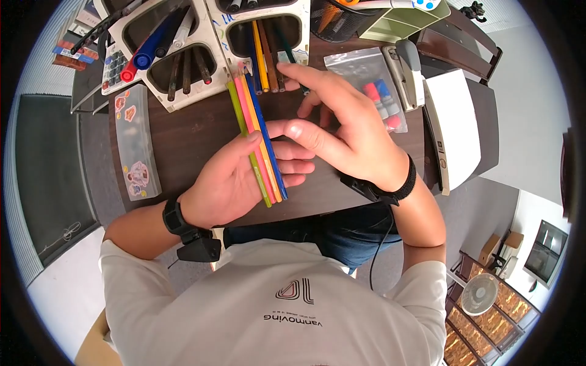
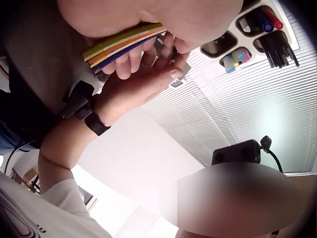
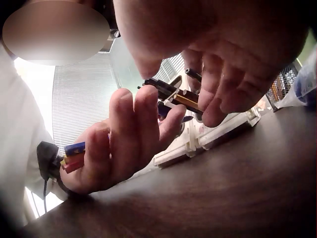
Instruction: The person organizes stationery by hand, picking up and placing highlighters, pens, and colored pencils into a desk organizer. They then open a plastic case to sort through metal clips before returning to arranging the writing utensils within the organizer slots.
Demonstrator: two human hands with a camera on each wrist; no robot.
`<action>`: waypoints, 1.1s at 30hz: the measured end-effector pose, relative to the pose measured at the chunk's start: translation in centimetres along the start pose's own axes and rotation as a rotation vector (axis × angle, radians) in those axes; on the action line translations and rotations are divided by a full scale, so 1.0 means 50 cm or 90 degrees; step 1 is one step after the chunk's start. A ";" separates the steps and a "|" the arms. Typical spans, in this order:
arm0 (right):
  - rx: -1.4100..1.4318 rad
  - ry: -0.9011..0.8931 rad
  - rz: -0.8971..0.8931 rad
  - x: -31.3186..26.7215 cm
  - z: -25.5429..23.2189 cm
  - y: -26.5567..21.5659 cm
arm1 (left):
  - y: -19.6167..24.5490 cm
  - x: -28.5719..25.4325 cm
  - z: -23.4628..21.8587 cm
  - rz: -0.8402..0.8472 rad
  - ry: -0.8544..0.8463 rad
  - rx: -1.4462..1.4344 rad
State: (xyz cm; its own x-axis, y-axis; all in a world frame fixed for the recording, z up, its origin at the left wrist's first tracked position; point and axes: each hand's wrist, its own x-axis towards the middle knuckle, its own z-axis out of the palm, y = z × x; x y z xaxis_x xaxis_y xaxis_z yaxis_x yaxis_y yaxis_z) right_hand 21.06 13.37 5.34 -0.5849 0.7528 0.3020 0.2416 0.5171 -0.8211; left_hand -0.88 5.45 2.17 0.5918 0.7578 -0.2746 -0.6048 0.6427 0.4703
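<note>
Several coloured pencils (image 1: pixel 257 155), green, pink, orange and blue, lie across the palm of the left hand (image 1: pixel 223 180), held under its thumb; their ends also show in the left wrist view (image 2: pixel 124 47). The right hand (image 1: pixel 354 131) is just right of them, fingers bent loosely and thumb beside the left fingers. Its index fingertip is close to a dark green pencil (image 1: pixel 285 46) in the white organizer (image 1: pixel 220 55); contact cannot be told. Yellow and brown pencils (image 1: pixel 264 55) lean out of the same compartment. In the right wrist view, the right palm (image 3: pixel 218 39) hides part of the organizer.
Markers (image 1: pixel 143 58) and dark pens (image 1: pixel 186 70) fill other organizer compartments. A sticker-covered case (image 1: pixel 135 146) lies at left. To the right are a plastic bag (image 1: pixel 366 67) with small coloured items, a stapler (image 1: pixel 406 73) and a white object (image 1: pixel 455 128). A mesh cup (image 1: pixel 332 21) stands behind.
</note>
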 end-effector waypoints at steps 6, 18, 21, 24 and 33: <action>-0.107 0.108 -0.098 -0.001 0.008 -0.008 | 0.001 -0.002 0.008 0.014 0.022 0.015; -0.059 -0.102 -0.254 -0.030 0.025 -0.031 | -0.001 0.005 -0.003 0.057 0.015 0.002; 0.028 -0.027 -0.313 -0.029 -0.015 -0.045 | 0.003 0.005 0.004 0.033 0.022 -0.068; 0.124 0.084 -0.354 -0.032 -0.035 -0.043 | 0.005 -0.002 -0.007 0.022 -0.023 -0.053; -0.086 0.170 -0.054 -0.009 -0.014 -0.022 | 0.009 -0.002 0.006 -0.023 0.034 0.032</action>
State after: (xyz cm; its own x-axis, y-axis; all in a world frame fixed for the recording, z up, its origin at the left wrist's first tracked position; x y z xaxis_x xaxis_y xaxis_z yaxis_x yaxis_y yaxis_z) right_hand 21.60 12.75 6.46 -0.3871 0.7759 0.4981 0.3121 0.6186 -0.7211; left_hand -1.03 5.62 2.67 0.5827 0.7399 -0.3360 -0.5547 0.6643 0.5009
